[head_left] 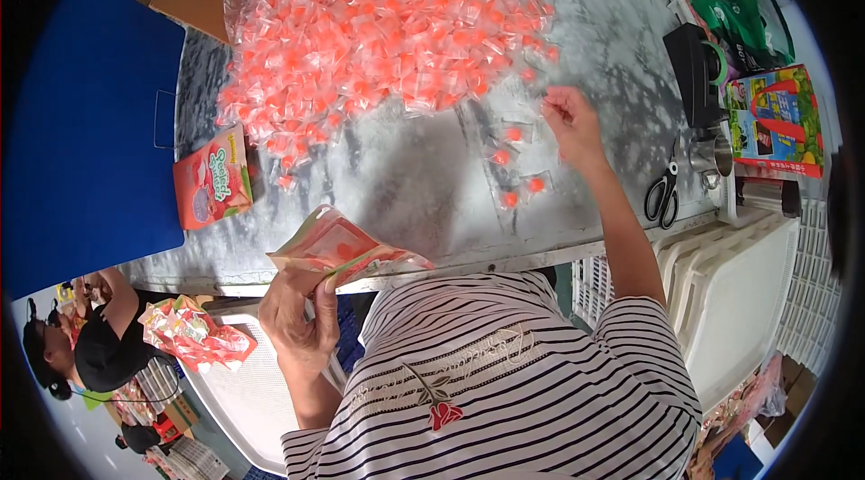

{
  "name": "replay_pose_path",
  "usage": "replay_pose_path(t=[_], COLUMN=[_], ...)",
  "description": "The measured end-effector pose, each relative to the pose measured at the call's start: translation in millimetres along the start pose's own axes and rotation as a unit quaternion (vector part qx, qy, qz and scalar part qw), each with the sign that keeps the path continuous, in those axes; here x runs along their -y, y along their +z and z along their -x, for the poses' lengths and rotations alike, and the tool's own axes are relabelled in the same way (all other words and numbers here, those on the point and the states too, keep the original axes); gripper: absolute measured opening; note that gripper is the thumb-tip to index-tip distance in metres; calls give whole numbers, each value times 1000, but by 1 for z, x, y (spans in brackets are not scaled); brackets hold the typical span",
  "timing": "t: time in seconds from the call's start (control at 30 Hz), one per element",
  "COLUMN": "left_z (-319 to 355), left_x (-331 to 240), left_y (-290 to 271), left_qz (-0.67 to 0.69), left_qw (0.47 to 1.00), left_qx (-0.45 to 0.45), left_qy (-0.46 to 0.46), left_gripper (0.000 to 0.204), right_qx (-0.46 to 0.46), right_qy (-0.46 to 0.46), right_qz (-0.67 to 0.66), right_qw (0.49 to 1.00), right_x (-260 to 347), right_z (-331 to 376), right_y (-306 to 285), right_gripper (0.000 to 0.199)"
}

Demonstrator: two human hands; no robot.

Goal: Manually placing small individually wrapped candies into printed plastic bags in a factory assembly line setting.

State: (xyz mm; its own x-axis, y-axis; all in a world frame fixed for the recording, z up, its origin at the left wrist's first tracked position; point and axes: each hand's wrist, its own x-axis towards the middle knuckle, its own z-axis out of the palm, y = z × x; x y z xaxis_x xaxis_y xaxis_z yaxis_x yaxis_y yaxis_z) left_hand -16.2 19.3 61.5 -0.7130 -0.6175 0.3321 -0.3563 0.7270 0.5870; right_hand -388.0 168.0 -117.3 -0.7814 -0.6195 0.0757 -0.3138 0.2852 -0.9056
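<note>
My left hand [302, 318] grips a red and green packaging pouch [338, 241] at the table's front edge, its mouth spread toward the table. Over the table to the right, my right hand [571, 127] has its fingers drawn together in a pinch; whatever may be between them is too small to make out. Below and left of that hand lie several loose clear sachets [512, 134], each with a round orange-red piece inside. A large heap of the same sachets [387, 39] covers the far part of the table [405, 174]. A red printed pouch [214, 178] lies flat at the table's left.
Black-handled scissors [663, 196] and a metal cup [712, 156] are at the right edge. Nearby stand a colourful bag [775, 120] and stacked white trays [721, 291]. More pouches [198, 333] rest on a white tray [239, 399] at lower left. Another person [99, 336] sits beyond.
</note>
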Motion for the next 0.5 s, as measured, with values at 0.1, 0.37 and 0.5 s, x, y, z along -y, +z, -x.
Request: replay_pose_path(t=[0.1,0.37,0.5], left_z=[-3,2,3], left_x=[-1,1,3], left_y=[3,2,0], left_qz=[3,14,10], left_qw=[1000,1000,1000], left_qx=[-7,-11,-3], left_qy=[-14,-22,-24], left_gripper=[10,6,5], right_qx=[26,29,51], right_qy=[65,90,35], right_qz=[-89,-135,12], right_qw=[994,986,998], right_x=[22,5,-4], right_z=[14,20,33], right_y=[-11,-27,-35], right_gripper=[21,17,20])
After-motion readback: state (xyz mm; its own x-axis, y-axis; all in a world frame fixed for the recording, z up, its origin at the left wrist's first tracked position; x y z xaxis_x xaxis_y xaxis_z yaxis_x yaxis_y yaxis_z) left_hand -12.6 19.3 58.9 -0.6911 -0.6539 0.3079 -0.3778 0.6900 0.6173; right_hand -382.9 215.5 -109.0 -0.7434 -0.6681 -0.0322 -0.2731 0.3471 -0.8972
